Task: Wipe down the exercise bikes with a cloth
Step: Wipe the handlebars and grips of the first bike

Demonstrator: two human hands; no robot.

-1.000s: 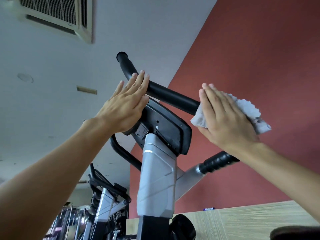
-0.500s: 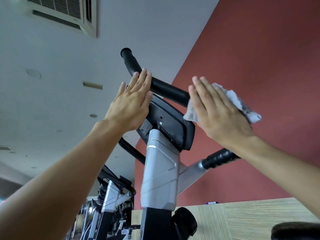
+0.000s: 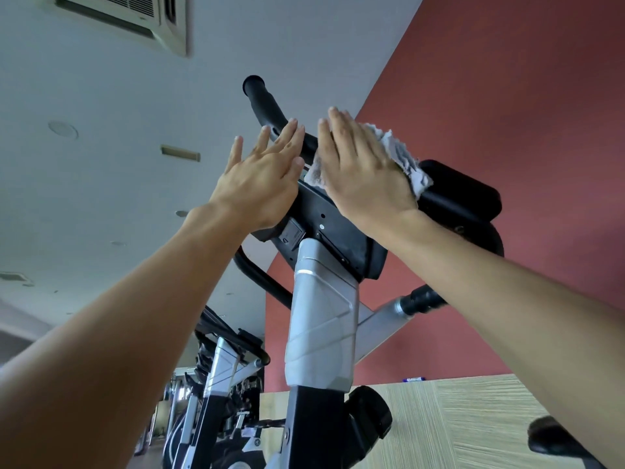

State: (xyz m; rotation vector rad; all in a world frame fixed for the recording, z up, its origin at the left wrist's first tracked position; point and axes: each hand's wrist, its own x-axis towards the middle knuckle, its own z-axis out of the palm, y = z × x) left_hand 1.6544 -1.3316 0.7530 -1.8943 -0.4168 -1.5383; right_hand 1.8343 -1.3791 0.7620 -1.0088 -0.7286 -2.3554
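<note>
I look up at an exercise bike [image 3: 321, 319] with a silver column, a black console [image 3: 333, 228] and a black handlebar [image 3: 267, 106]. My left hand [image 3: 260, 184] lies flat with straight fingers against the console's left edge, fingertips at the handlebar. My right hand [image 3: 362, 170] presses a crumpled white cloth [image 3: 402, 157] flat against the handlebar just above the console, fingers straight. The cloth sticks out to the right of my hand and a corner shows at its left. Part of the handlebar is hidden under the cloth and hand.
More bikes [image 3: 216, 377] stand in a row behind at lower left. A red wall [image 3: 507, 113] rises on the right above a wooden panel [image 3: 456, 418]. A black seat edge [image 3: 554, 438] shows at lower right. A ceiling air-conditioning unit [image 3: 135, 15] sits at top left.
My right hand has slid the cloth left along the handlebar toward the console, ending close beside my left hand. My left hand stays on the console, with its fingers spread a little wider.
</note>
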